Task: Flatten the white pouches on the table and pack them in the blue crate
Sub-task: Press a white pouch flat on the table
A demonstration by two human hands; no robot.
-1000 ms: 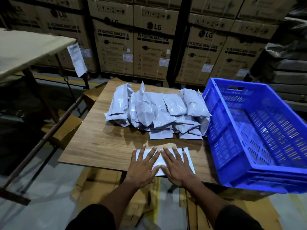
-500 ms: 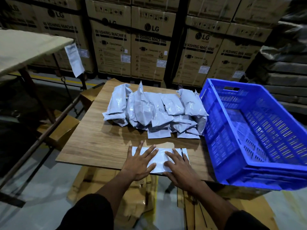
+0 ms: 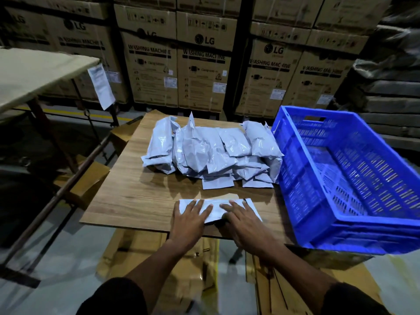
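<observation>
Both hands press flat on one white pouch [image 3: 214, 209] at the near edge of the table [image 3: 127, 201]. The left hand [image 3: 188, 220] and right hand [image 3: 242, 221] have straight fingers. The pouch lies sideways. The blue crate [image 3: 295, 201] sits to the right, so the right hand is nearer.

Place: warehouse | Shown by: stacked washing machine cartons [image 3: 204, 71], yellow floor line [image 3: 68, 111], packing table [image 3: 136, 196]

left hand [image 3: 189, 220] flat, palm down | right hand [image 3: 241, 221] flat, palm down
</observation>
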